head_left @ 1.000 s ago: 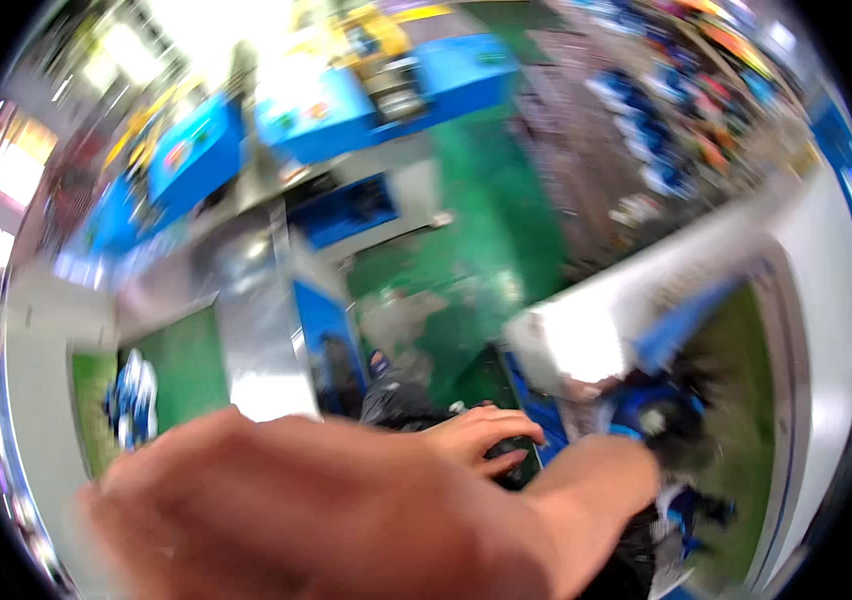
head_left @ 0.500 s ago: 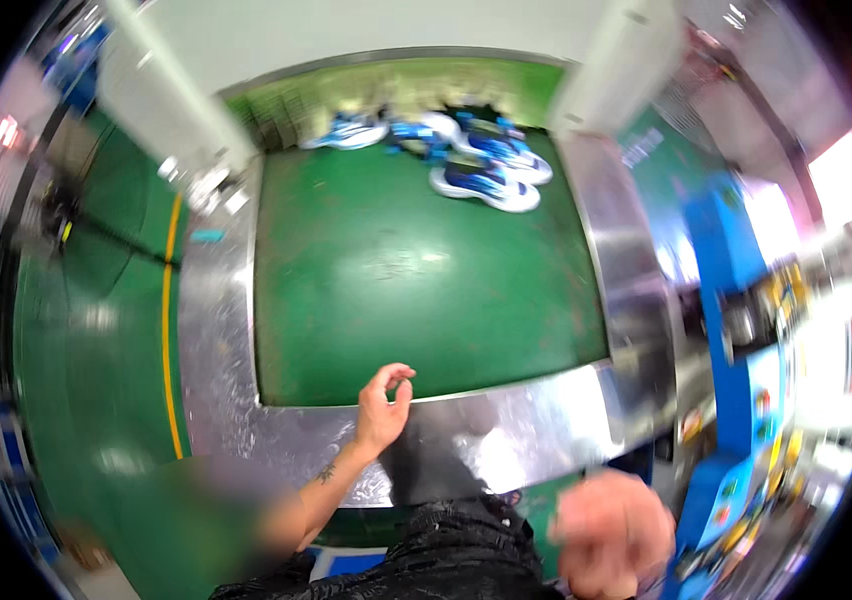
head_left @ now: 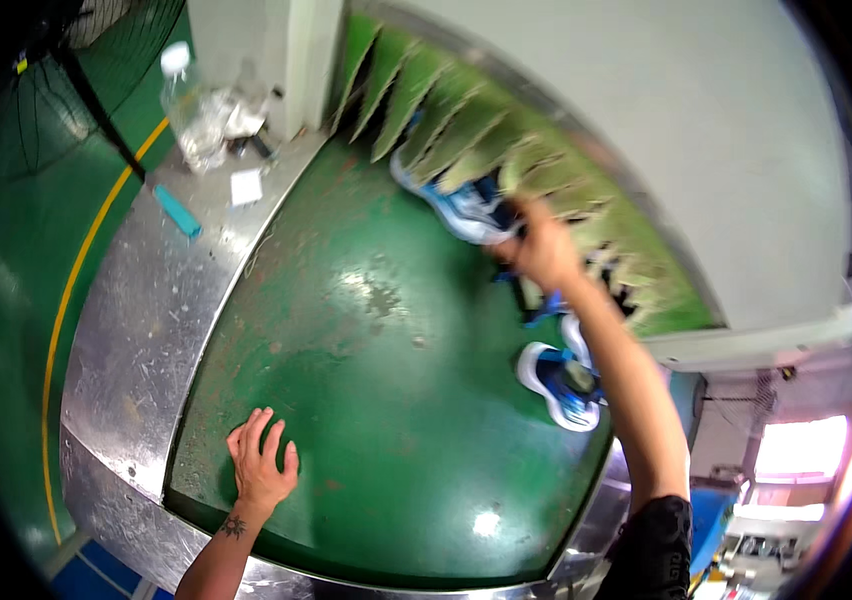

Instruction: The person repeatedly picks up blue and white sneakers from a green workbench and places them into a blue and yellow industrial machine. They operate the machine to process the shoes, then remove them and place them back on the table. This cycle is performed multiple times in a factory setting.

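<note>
My right hand (head_left: 543,250) reaches far across the green surface (head_left: 376,400), its fingers closed at the near end of a blue and white sneaker (head_left: 461,210). That sneaker's far end lies under the green strip curtain (head_left: 476,130). Motion blur softens the fingertips. Above the near left part of the green surface is my left hand (head_left: 264,465), open with its fingers apart and nothing in it. Right of centre, partly behind my right forearm, another blue and white sneaker (head_left: 556,385) lies beside more shoes that are partly hidden.
A metal frame (head_left: 136,330) borders the green surface. On its left side are a clear plastic bottle (head_left: 181,85), crumpled plastic, a white square (head_left: 246,187) and a teal-handled tool (head_left: 177,211). A fan (head_left: 76,60) stands beyond. A pale panel (head_left: 686,120) rises above the curtain.
The view has turned and come closer to the curtain. My right hand has gone from low at my side to a sneaker by the curtain. My left hand has moved out over the green surface.
</note>
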Demonstrator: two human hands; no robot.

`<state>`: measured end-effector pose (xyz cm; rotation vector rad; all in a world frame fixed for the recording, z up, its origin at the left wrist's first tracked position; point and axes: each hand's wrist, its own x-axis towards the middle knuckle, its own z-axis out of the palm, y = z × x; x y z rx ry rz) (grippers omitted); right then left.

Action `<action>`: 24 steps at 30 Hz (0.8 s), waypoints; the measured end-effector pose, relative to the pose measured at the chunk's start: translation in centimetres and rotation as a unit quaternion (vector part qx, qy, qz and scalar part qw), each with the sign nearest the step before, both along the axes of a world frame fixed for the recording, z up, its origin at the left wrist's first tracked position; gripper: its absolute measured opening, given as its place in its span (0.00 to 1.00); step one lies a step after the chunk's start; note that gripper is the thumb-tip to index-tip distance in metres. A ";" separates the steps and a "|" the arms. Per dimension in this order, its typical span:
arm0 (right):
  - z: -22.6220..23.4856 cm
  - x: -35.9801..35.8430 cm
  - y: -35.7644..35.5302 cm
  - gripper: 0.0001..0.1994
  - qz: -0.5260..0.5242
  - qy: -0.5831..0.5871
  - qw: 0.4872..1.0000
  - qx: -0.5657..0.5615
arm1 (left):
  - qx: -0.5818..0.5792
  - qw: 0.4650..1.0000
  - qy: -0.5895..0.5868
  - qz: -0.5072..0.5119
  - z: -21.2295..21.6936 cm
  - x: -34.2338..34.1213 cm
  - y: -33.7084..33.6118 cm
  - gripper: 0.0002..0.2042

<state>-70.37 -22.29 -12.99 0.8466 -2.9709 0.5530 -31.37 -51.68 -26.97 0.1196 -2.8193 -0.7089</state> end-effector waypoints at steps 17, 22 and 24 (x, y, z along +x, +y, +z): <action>-3.1 42.0 0.5 0.34 -0.329 -0.444 0.771 -0.317 | 0.050 0.997 0.023 0.047 -0.6 -3.6 0.4 0.23; 15.0 53.0 9.9 0.37 -0.294 -0.488 0.775 -0.273 | 0.489 0.694 -0.488 -0.203 12.9 -6.5 10.2 0.37; 21.2 49.3 11.4 0.39 -0.086 -0.270 0.927 -0.247 | 0.540 0.436 -0.669 -0.266 20.0 -4.4 15.1 0.37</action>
